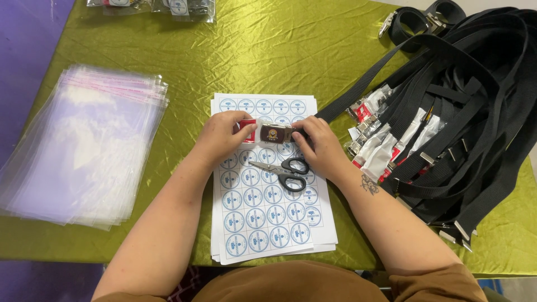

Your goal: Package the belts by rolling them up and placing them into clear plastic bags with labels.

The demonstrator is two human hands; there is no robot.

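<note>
Both hands, left hand [221, 137] & right hand [319, 142], grip belt buckle [274, 133] over sticker sheets [263, 223], scissors [282, 169] just below.

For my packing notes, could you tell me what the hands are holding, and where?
Both hold a belt buckle: the left hand pinches its red-tagged left end, the right hand its right end.

Stack of clear bags [84, 145], black scissors [282, 170], sticker sheets [268, 212], pile of black belts [464, 112]
</note>
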